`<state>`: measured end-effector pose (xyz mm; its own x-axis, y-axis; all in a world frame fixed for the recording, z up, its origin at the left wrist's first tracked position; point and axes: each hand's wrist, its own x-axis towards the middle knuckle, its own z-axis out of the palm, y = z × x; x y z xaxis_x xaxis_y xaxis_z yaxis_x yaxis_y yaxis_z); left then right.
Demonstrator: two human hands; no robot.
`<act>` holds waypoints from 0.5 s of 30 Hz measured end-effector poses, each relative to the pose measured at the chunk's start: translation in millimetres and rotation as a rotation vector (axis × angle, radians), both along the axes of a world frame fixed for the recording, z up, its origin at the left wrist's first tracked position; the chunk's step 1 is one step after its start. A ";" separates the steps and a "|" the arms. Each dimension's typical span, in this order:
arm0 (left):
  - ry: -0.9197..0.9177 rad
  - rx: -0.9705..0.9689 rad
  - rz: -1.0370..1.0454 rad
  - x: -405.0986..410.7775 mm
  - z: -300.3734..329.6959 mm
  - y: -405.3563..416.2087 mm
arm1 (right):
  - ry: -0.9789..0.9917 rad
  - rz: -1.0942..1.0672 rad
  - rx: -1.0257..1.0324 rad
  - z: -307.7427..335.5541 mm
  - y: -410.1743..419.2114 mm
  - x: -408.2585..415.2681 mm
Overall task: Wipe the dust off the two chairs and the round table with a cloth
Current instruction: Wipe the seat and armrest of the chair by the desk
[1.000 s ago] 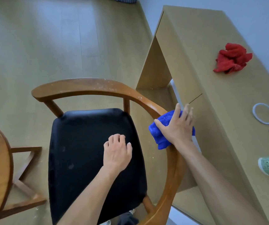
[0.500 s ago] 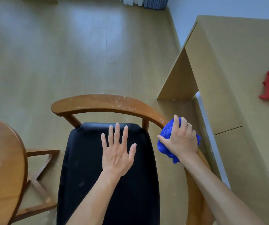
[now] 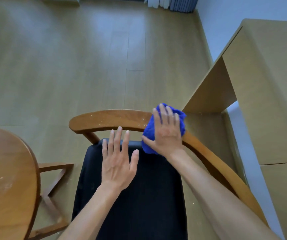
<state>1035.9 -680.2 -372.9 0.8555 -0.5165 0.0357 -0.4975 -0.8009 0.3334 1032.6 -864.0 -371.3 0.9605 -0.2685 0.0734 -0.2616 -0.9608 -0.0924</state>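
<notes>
Starting left of the chair (image 3: 132,196), the round wooden surface (image 3: 7,179) shows pale dust specks across its top, and part of its base frame sits on the floor between it and the chair. Your left hand (image 3: 117,163) lies flat over the chair's black seat (image 3: 139,205), fingers straight and spread, fingertips reaching toward the curved wooden backrest (image 3: 104,119); its grip is fully open and has hold of nothing. That backrest carries white dust flecks along its left stretch. Further right on the same rail, your right hand (image 3: 167,130) presses the blue cloth (image 3: 149,134) down onto the wood with flat, extended fingers, so the grip is open, palm on the bunched fabric. The cloth sits where the backrest bends into the right arm. Right of the chair stands a light wooden desk (image 3: 269,84).
</notes>
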 end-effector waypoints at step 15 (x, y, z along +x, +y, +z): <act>-0.189 0.150 -0.282 46.3 5.0 -127.5 | 0.286 -0.296 0.194 1.1 -60.0 -66.1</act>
<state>1082.1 -807.7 -367.9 0.6644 -0.7426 0.0850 -0.7471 -0.6566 0.1037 966.5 -924.0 -370.2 0.8147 -0.5169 -0.2627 -0.5633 -0.8129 -0.1476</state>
